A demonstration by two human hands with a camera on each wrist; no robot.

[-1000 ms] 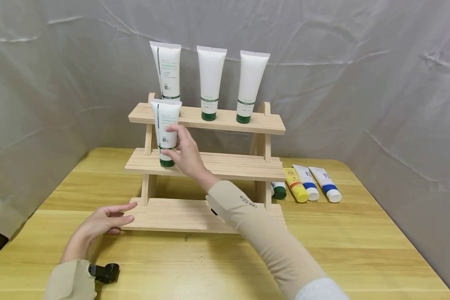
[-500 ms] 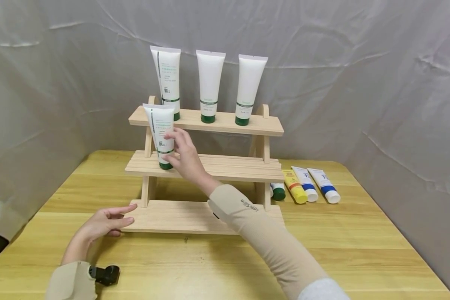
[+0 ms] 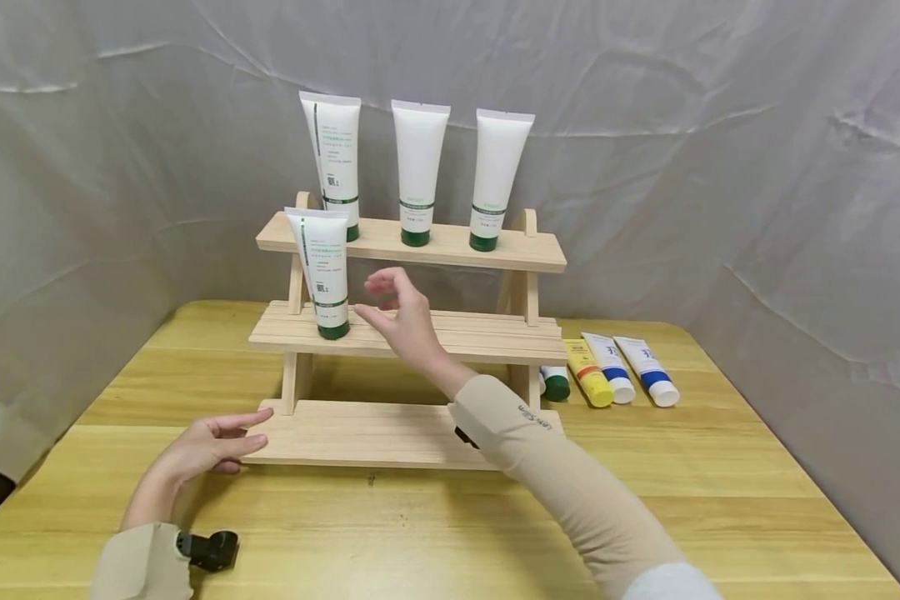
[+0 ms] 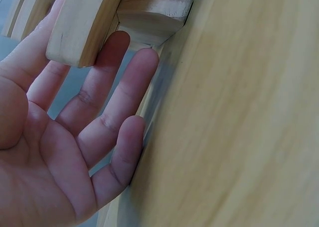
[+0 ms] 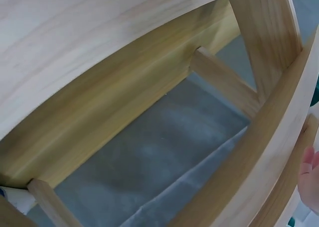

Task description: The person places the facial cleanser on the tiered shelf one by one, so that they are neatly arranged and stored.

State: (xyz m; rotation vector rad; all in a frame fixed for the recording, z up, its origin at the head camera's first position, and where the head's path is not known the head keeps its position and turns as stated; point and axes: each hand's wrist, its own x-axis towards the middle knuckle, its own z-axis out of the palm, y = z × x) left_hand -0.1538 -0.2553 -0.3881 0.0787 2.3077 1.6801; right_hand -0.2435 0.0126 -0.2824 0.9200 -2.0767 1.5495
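A white tube with a green cap (image 3: 324,271) stands upright, cap down, at the left of the middle tier of a wooden display stand (image 3: 465,332). My right hand (image 3: 412,329) is just to its right, thumb and fingers apart, holding nothing. In the right wrist view, only part of that hand (image 5: 310,182) shows at the right edge. My left hand (image 3: 198,450) holds the left end of the bottom tier between thumb and fingers. The left wrist view shows the left hand (image 4: 75,137) around the end of that board (image 4: 82,25).
Three larger tubes of the same kind, the left one (image 3: 336,158), the middle one (image 3: 418,167) and the right one (image 3: 498,175), stand on the top tier. Right of the stand lie a yellow tube (image 3: 589,372), blue-and-white tubes (image 3: 647,371) and a partly hidden green-capped tube (image 3: 556,382).
The green-capped tube has shifted slightly left on the middle tier, and my right hand has let go of it and drawn away to the right. The left hand stays on the bottom tier.
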